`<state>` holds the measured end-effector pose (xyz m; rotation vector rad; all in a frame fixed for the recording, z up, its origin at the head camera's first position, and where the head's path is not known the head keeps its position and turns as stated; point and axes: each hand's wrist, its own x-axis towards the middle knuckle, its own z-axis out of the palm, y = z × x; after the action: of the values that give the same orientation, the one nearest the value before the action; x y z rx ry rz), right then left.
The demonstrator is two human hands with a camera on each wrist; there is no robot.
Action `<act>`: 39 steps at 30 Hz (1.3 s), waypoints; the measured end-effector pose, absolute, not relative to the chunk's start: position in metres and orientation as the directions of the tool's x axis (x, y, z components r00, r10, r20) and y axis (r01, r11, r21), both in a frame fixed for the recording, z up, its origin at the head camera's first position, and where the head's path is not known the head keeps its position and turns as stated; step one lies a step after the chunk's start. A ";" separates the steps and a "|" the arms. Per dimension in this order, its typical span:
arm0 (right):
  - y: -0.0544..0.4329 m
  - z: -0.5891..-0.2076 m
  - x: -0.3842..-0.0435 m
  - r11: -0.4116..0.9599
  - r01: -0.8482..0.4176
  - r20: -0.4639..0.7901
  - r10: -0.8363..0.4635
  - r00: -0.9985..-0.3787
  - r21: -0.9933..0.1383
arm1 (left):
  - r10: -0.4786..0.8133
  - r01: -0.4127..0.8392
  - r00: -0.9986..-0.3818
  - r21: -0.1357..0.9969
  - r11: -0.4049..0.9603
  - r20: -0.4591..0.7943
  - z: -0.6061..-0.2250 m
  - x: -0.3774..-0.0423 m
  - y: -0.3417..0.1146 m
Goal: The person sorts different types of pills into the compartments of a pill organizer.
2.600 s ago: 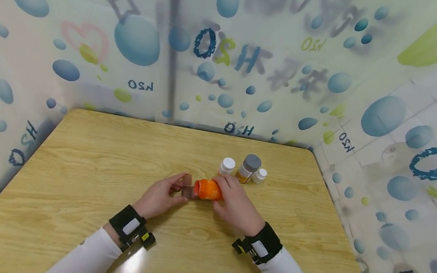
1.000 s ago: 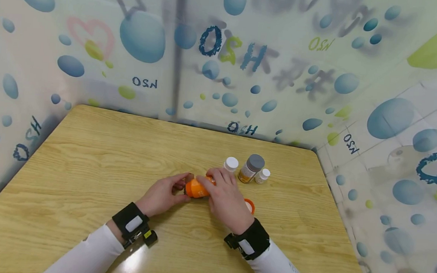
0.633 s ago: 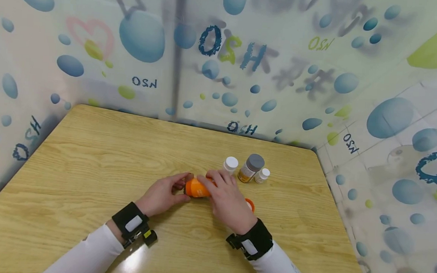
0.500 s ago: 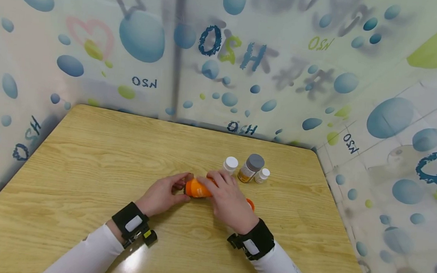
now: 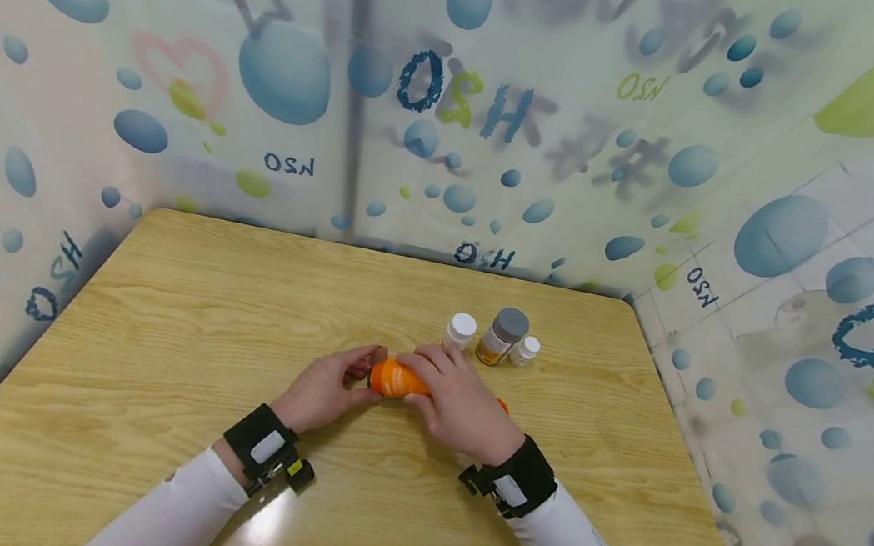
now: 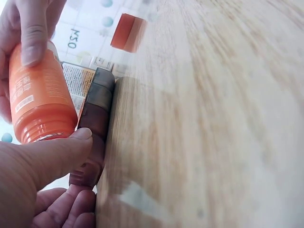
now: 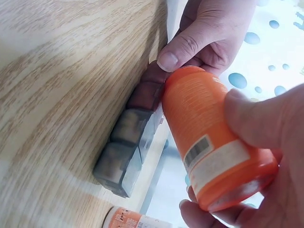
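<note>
An orange pill bottle point(image 5: 395, 379) lies tipped in my right hand point(image 5: 466, 408), its uncapped mouth facing left and down. The right thumb and fingers wrap its body in the right wrist view. Under the mouth sits a pill organizer point(image 7: 130, 126), a row of dark see-through compartments from grey to reddish brown, on the table. My left hand point(image 5: 328, 387) holds the organizer's far-left end between thumb and fingers, with the thumb point(image 6: 81, 134) right by the bottle's mouth. Pale shapes show inside the grey compartments. The mouth's opening is largely hidden in the head view.
Behind the right hand stand a white-capped bottle point(image 5: 461, 328), a grey-capped jar point(image 5: 510, 327) and a small white bottle point(image 5: 526, 350). An orange cap point(image 6: 129, 32) lies on the wooden table point(image 5: 255, 295), mostly hidden by the right hand in the head view.
The bottle's mouth showed openly at first; now it is tipped lower over the organizer. The right hand has shifted slightly along the bottle and covers more of the cap. The left hand stays put lately.
</note>
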<state>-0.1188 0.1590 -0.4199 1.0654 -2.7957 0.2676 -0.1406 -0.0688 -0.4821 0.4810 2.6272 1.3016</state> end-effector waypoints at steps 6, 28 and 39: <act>0.160 -0.419 -0.119 0.743 -0.656 0.187 -0.631 -0.753 -0.134 | 0.361 0.206 -0.933 0.797 0.568 -0.016 -0.480 -0.141 -0.068; 0.174 -0.423 -0.118 0.755 -0.631 0.127 -0.618 -0.776 -0.179 | 0.366 0.194 -0.930 0.811 0.551 -0.027 -0.479 -0.141 -0.067; 0.180 -0.425 -0.110 0.754 -0.560 0.136 -0.550 -0.824 -0.343 | 0.343 0.172 -0.938 0.802 0.572 -0.043 -0.481 -0.140 -0.068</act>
<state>-0.1100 0.1803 -0.4251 0.9237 -2.9173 0.5840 -0.1400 -0.0679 -0.4806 0.4333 2.6087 1.2996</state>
